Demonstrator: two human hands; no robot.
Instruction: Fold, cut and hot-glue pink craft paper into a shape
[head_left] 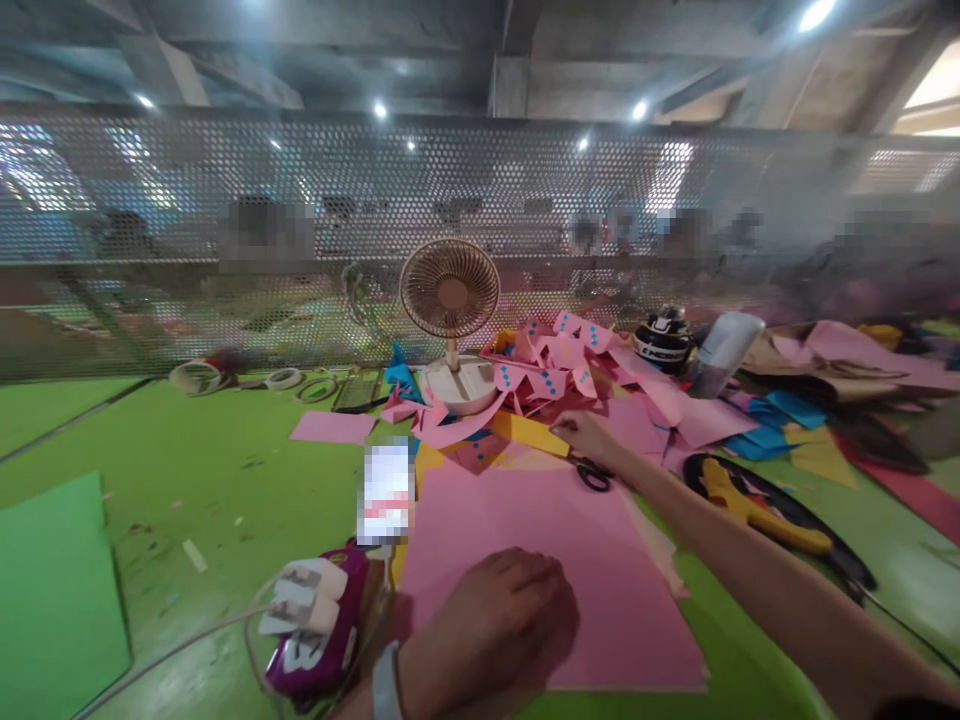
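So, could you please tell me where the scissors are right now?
In the head view, the scissors lie right of centre at the far edge of the large pink sheet, just beside the right hand.

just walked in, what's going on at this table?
A person is doing paper craft at a green table. The left hand presses flat on a pink sheet. The right hand reaches past it to the pile of cut paper, next to black scissors; what its fingers grip is unclear. A small fan stands behind the pile.
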